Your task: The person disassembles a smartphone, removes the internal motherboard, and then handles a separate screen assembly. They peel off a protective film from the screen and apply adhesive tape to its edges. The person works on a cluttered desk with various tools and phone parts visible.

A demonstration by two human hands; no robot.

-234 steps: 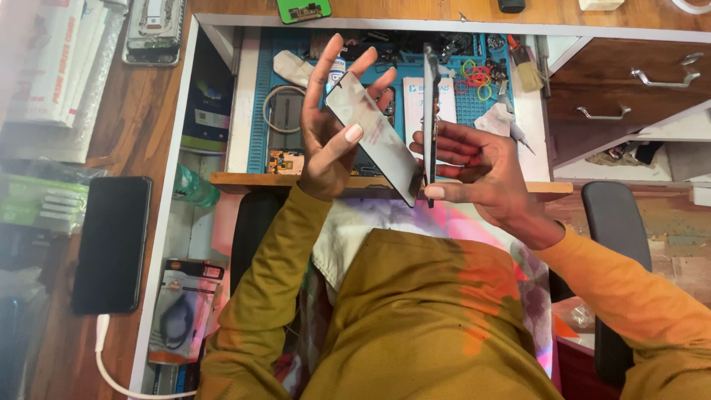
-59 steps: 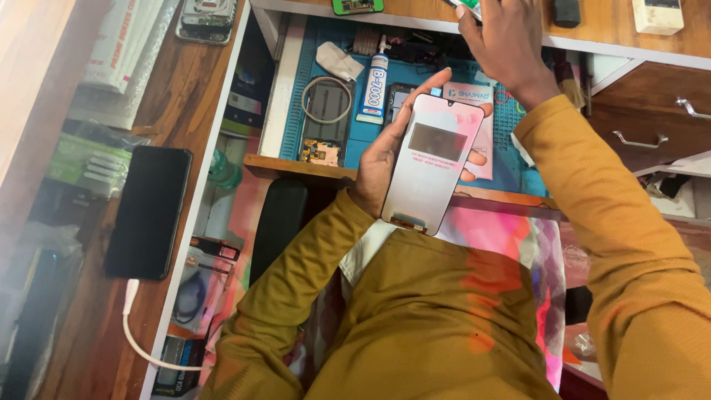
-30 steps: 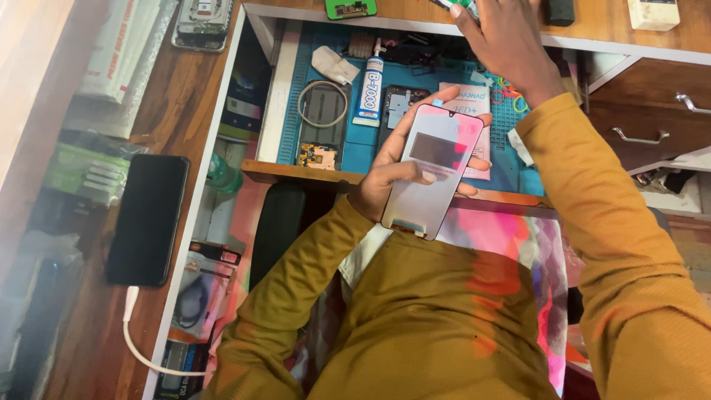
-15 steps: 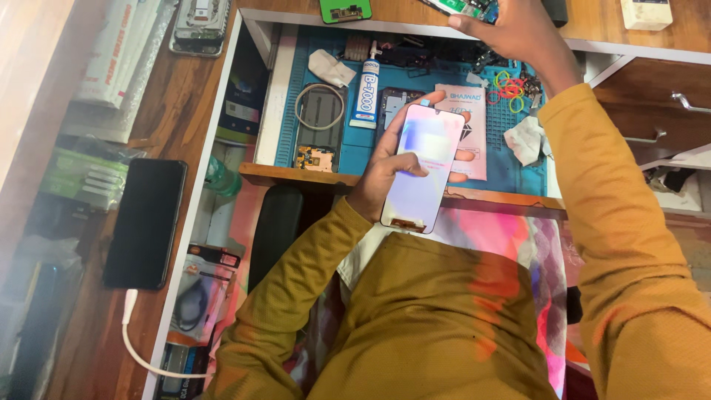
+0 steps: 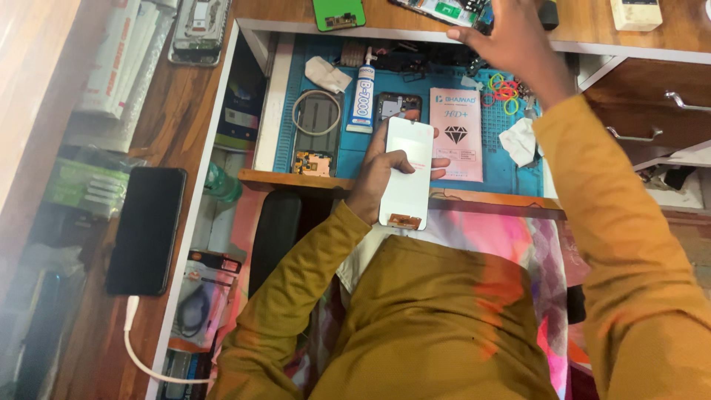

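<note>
**Screen panel held at centre while the other hand reaches to the table top**

Head view: the left hand (image 5: 381,174) is clamped on a phone screen panel (image 5: 406,172) at the centre of the frame, fingers wrapped round its edges, pale face up, its flex tab at the lower end. The right hand (image 5: 511,41) is stretched to the upper right, over a circuit board (image 5: 443,10) on the table (image 5: 185,96); whether it grips anything there I cannot tell. The two hands are well apart.

Below the panel lies a blue mat (image 5: 355,152) in an open drawer, carrying a glue tube (image 5: 363,100), a phone frame (image 5: 315,122), a pink packet (image 5: 458,133) and coloured rubber bands (image 5: 505,92). A black phone (image 5: 145,230) on a cable lies at the left.

As I judge it, the panel is loose and not yet fitted to any frame; gluing and seating remain.

Against half a second ago, the panel now shows plain white where it glared bluish, and the right hand has stayed up at the table's edge.
</note>
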